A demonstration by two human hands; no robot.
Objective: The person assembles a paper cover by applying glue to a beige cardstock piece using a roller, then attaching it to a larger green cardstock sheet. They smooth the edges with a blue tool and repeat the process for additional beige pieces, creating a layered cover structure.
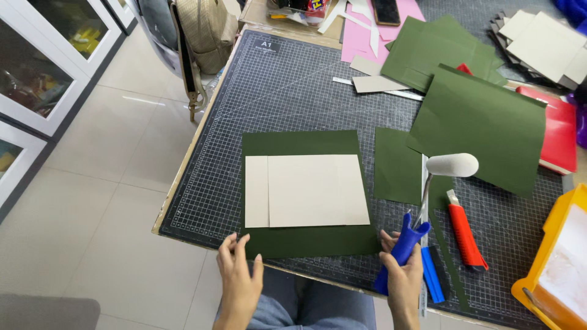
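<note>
Green paper sheet [306, 241] bearing grey boards [306, 190] meets open left hand [239, 275]; right hand [403, 278] grips blue-handled foam roller [451, 165] beside red knife [465, 235].

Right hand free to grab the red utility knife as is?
Probably not at once: the right hand is wrapped around the blue handle of the white foam roller. The red utility knife lies uncovered just beside it on the gridded cutting mat.

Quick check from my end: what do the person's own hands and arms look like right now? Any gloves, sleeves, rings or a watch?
Both the left hand and the right hand are bare: no gloves. The forearms show no sleeves as far as the frame reaches. No ring, watch or bracelet is visible. The fingernails are fairly long and look unpainted. Blue denim covers the lap below.
</note>
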